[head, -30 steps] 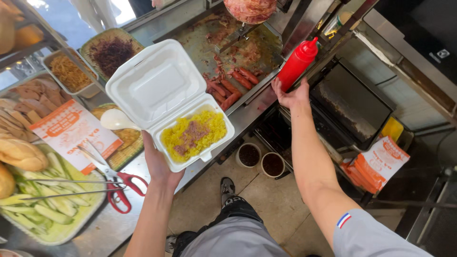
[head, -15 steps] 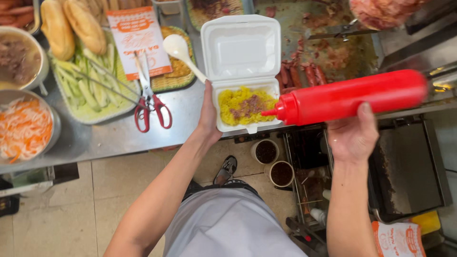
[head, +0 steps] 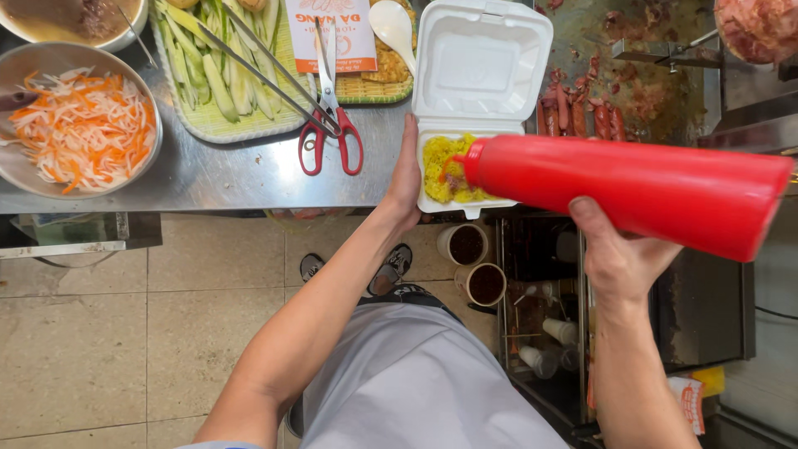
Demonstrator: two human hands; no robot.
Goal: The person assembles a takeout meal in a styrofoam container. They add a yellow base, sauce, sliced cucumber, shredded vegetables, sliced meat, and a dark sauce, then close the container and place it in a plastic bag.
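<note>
red squeeze bottle now nearer, nozzle over rice

The red squeeze bottle lies nearly horizontal, nozzle pointing left, its tip over the yellow rice. The white foam box stands open at the front edge of the desk, lid hinged back and empty, base filled with rice and overhanging that edge.

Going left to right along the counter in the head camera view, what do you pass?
Bowl of shredded carrot and radish → tray of cucumber strips → red-handled scissors → left hand → white foam box → red squeeze bottle, held by the right hand.
</note>
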